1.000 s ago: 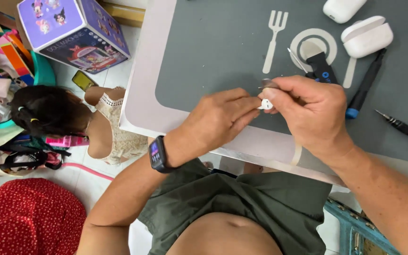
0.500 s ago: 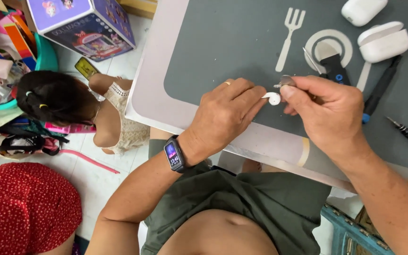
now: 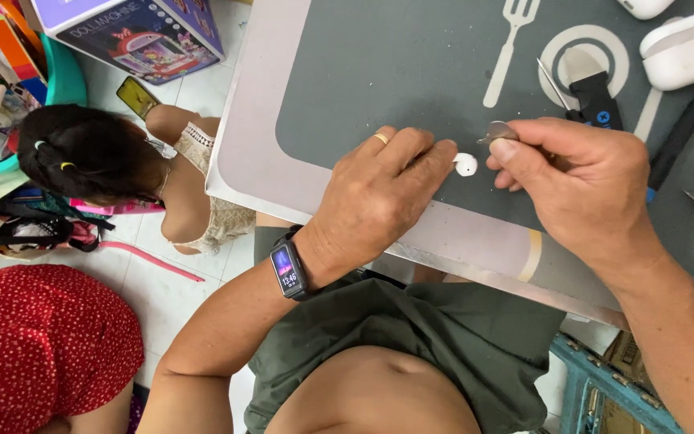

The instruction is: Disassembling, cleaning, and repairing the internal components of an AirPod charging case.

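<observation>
The work surface is a matte grey table mat (image 3: 379,72) with a pale border and printed fork and plate outlines, laid over a tiled floor (image 3: 162,281). A small white earbud (image 3: 466,165), smooth and rounded, lies on the mat. The left hand (image 3: 379,197) presses a fingertip against it. The right hand (image 3: 580,189) pinches a thin metal tool (image 3: 498,131) just beside it. White glossy charging cases (image 3: 688,48) sit near a black screwdriver (image 3: 680,141).
</observation>
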